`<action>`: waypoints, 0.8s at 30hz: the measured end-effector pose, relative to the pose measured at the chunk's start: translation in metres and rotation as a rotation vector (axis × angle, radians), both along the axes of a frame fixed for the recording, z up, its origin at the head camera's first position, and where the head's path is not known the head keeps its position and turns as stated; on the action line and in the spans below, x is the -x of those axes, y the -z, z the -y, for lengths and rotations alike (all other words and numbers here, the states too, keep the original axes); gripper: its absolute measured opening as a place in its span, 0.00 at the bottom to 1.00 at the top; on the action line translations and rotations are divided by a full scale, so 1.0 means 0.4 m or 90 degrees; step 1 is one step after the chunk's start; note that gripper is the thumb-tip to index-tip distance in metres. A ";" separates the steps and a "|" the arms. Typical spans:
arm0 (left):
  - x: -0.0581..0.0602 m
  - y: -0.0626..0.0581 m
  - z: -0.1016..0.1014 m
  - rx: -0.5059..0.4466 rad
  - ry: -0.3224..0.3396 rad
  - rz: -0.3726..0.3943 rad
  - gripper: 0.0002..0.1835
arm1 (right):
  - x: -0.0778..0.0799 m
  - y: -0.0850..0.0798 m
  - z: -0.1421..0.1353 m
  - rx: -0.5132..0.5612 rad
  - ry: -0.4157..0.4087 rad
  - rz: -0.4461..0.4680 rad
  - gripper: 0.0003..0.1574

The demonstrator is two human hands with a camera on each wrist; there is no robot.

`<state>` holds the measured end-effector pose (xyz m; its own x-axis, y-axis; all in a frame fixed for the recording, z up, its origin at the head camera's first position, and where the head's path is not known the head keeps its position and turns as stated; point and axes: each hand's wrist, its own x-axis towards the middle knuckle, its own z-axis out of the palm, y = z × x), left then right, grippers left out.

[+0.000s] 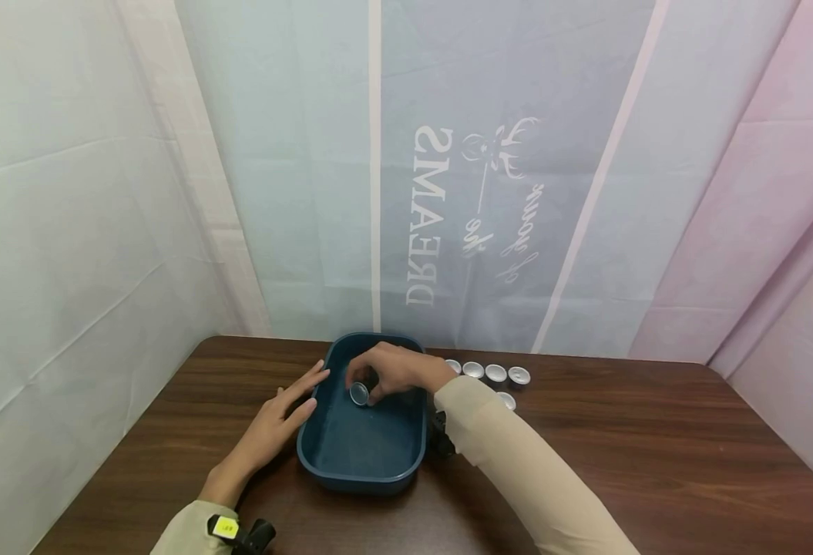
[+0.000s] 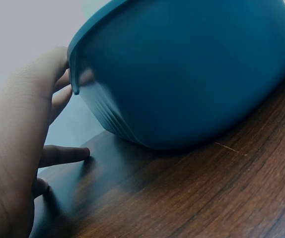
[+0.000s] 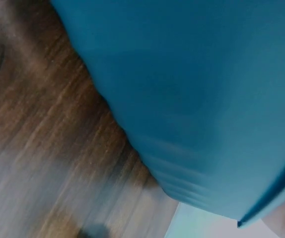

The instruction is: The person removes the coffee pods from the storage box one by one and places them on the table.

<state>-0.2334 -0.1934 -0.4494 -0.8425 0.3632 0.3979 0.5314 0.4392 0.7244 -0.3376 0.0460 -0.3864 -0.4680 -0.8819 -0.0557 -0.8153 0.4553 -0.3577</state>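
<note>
A deep blue plastic basin (image 1: 361,447) with rounded corners stands on the table. My right hand (image 1: 394,368) reaches inside it from the right and pinches a small round silver-lidded pod (image 1: 359,394) between thumb and fingers, its lid tipped toward the head camera. My left hand (image 1: 277,420) is at the basin's left rim with its fingers extended. In the left wrist view, part of that hand (image 2: 13,144) touches the rim, while other fingertips (image 2: 85,152) reach down to the tabletop. The right wrist view shows mostly the basin's outer wall (image 3: 182,109); the pinching fingers are hidden there.
Several more silver-lidded pods (image 1: 495,374) stand in a row behind the right forearm, with another pod (image 1: 507,401) in front of them, partly covered by the sleeve. The dark wooden table (image 1: 656,455) ends at a printed cloth backdrop (image 1: 309,193).
</note>
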 end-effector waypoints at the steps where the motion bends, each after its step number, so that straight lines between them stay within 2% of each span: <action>1: 0.003 0.005 0.002 0.002 -0.001 -0.004 0.26 | -0.001 -0.003 -0.004 0.010 0.002 -0.001 0.23; 9: 0.006 0.009 0.005 -0.001 0.007 -0.006 0.26 | -0.016 -0.033 -0.050 0.126 -0.007 0.005 0.25; 15: 0.005 0.011 0.005 0.001 0.004 -0.007 0.26 | -0.032 -0.060 -0.107 0.258 0.035 0.033 0.27; 20: 0.005 0.014 0.005 0.011 0.000 -0.016 0.26 | -0.047 -0.074 -0.161 0.346 0.061 0.068 0.25; 24: 0.008 0.018 0.007 0.014 0.004 -0.021 0.26 | -0.095 -0.119 -0.196 0.387 0.081 0.101 0.23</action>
<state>-0.2365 -0.1964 -0.4565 -0.8270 0.3775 0.4166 0.5572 0.4516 0.6968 -0.2997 0.1245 -0.3388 -0.5978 -0.7166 0.3594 -0.6844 0.2229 -0.6942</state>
